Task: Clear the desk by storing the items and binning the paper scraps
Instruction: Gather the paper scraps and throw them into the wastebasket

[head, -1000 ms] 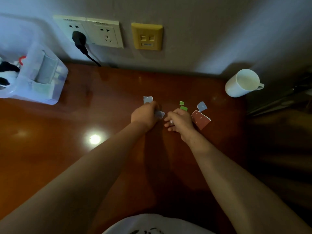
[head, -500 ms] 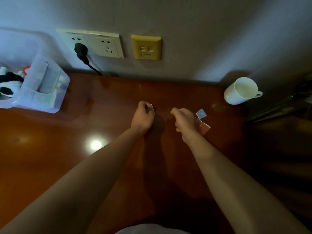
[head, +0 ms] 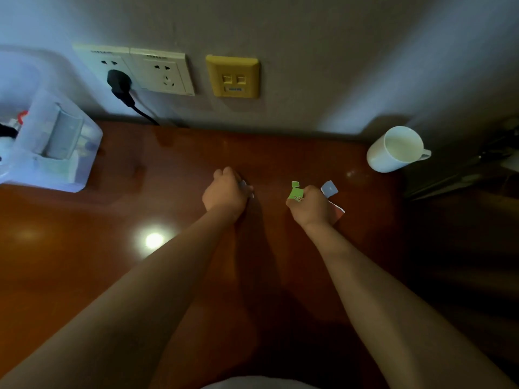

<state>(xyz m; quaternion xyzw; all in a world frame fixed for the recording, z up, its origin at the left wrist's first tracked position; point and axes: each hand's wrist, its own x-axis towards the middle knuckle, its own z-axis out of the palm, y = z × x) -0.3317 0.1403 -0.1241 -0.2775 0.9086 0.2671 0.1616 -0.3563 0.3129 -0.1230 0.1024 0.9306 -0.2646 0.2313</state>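
Observation:
On the brown wooden desk [head: 168,169] my left hand [head: 224,189] is curled into a fist around small pale paper scraps [head: 248,189], whose edges stick out at the fingers. My right hand [head: 310,206] pinches a green paper scrap [head: 295,193] at its fingertips. Just right of that hand a small blue-grey scrap [head: 329,188] lies on the desk. A red scrap [head: 338,213] lies partly hidden under the right hand.
A clear plastic storage box [head: 47,153] with items inside stands at the far left of the desk. A white mug [head: 396,150] stands at the back right corner. Wall sockets [head: 134,68] with a black plug [head: 120,82] sit above the desk. The desk's right edge drops into shadow.
My right hand has moved right and picked up the green scrap, which now shows at its fingertips. My left hand still holds its pale scraps and has barely shifted.

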